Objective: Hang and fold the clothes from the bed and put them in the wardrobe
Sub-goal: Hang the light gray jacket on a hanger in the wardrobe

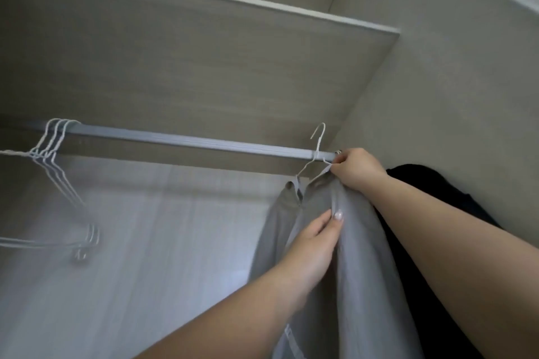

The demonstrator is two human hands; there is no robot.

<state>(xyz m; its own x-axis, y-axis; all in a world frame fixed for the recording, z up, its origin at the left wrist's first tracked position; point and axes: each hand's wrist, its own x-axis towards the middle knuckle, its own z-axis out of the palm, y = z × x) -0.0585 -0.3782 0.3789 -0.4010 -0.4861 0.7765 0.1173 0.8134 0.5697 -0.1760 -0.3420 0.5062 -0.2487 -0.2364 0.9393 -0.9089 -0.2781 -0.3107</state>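
A grey shirt [358, 242] hangs from a white wire hanger [316, 151] in front of the wardrobe's silver rail [180, 140], near its right end. The hanger's hook rises above the rail; I cannot tell whether it sits on it. My right hand [357, 167] is closed on the hanger's right shoulder and the shirt's top edge. My left hand [313, 242] pinches the shirt's front fabric lower down, thumb and fingers together.
Several bare white hangers [54, 148] hang at the rail's left end. A black garment [431, 198] hangs against the right wall behind my right arm. A shelf [204, 46] runs just above the rail. The wardrobe's pale back panel [175, 227] lies behind.
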